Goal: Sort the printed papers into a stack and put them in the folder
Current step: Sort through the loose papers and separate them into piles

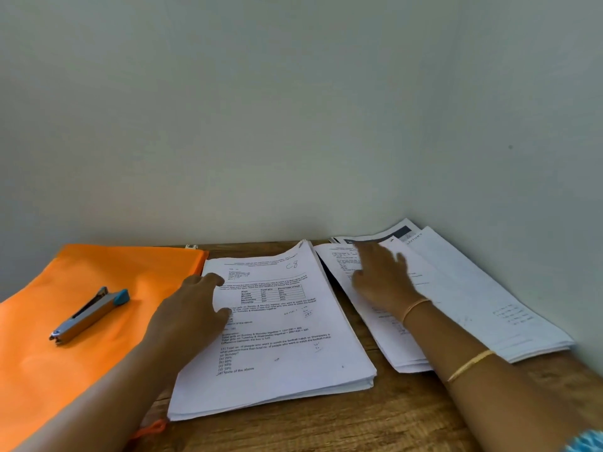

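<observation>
Printed papers [287,324] lie in a thick, fairly squared stack in the middle of the wooden counter [359,415]. The top sheet shows typed questions, a small table, and a handwritten "C8" near its far right corner. My left hand [192,308] rests on the stack's left edge. Its fingers [208,278] are loosely bent and lie on the top sheet, with the thumb out across the print. They hold nothing, only touching the paper.

To the right, just beside the stack, a second pile [489,298] of printed sheets is fanned out unevenly and reaches back into the corner, where the wall [293,109] meets the counter. One of its far sheets carries a dark header band. My right hand [381,278] lies on top of this pile, palm down. Its fingers are straight and a little spread, pressing flat on the upper sheets and gripping nothing. Two thin gold bangles [416,306] sit on that arm, one at the wrist and one farther up the forearm.

The orange folder [65,370] lies flat on the left side of the counter, its right edge touching or slightly under the stack's left side; I cannot tell which. A stapler [89,316] with a blue end lies at a slant on top of the folder, well apart from both hands.
</observation>
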